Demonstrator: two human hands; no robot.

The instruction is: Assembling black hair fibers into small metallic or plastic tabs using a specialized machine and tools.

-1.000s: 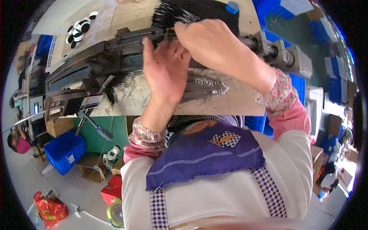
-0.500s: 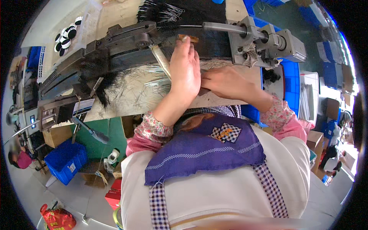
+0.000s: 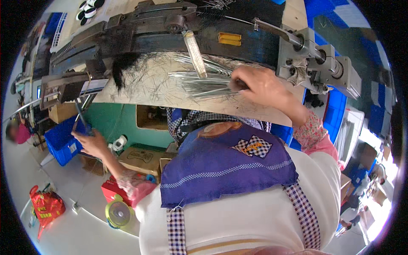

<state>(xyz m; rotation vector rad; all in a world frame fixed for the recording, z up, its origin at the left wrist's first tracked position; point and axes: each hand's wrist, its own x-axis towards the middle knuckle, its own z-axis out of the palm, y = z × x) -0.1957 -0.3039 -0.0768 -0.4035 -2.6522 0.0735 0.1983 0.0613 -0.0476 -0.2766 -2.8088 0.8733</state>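
My right hand [image 3: 261,87] is closed at the right end of a bundle of thin silvery wires [image 3: 202,87] on the wooden table. Its curled fingers hide what they hold; a dark gap shows between them. My left hand [image 3: 91,144] is below the table's left edge, fingers apart, beside the lower end of a metal lever [image 3: 80,114]. Slight blur hides whether it touches the lever. Above the wires runs a long dark metal machine [image 3: 140,36], from which a tape-wrapped bar [image 3: 195,55] slants down over them. A twisted-wire brush rod [image 3: 229,16] stretches toward the grey clamp unit [image 3: 314,55].
A yellow block [image 3: 229,39] lies on the machine bed. Black bristles [image 3: 121,74] and loose clippings litter the table [image 3: 144,93]. Black-and-white rolls [image 3: 89,10] lie at the far left. Blue bins [image 3: 63,142], cartons and a red bag [image 3: 46,206] stand on the floor.
My left hand has left the tape-wrapped bar and swung down left to the lever. The right hand has shifted slightly right. The view has moved, and the yellow block shows fully.
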